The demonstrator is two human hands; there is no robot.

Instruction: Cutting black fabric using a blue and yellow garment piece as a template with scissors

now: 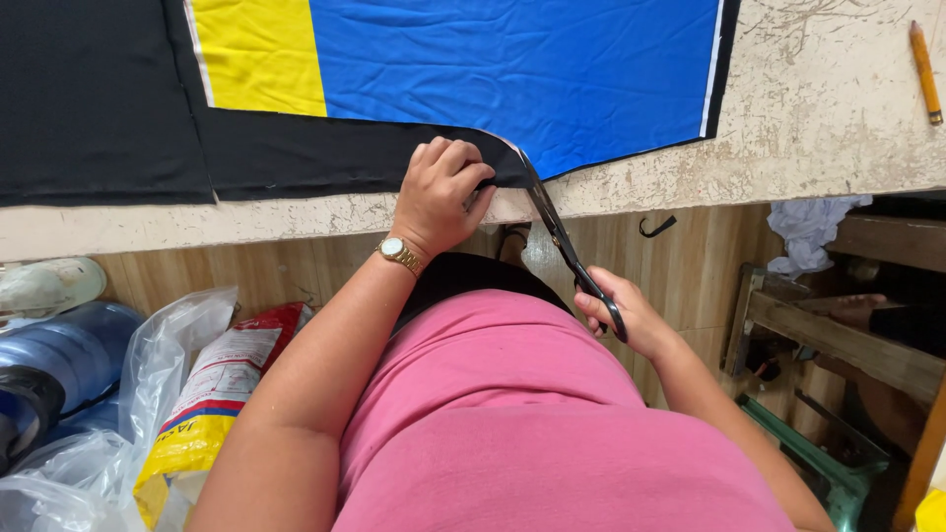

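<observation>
Scissors [562,241] are sitting in the right hand [621,313], with the fingers wrapping tight around the dark handles below the table edge. The blades are pointing up and away, and the tips are reaching the black cloth [296,153] right where the table ends. How far the blades are open I cannot tell, because they look like 1 thin line from here.

The left hand [439,192] is squeezing shut on a bunched bit of the black cloth, just beside the blades. A gold watch [397,251] is sitting on that wrist.

The black cloth is lying flat on the worn pale table [818,128], and a blue and yellow cloth [473,59] with thin white edges is lying next to it, farther from the person.

A pencil [924,71] is lying at the far right of the table, well apart from the hands.

Down at the left, on the floor, a sack [202,404] is leaning, white in the middle with a red top and a yellow bottom. Clear plastic bags [99,433] are crowding around it, and a big blue water jug [59,360] is sitting beside them.
</observation>
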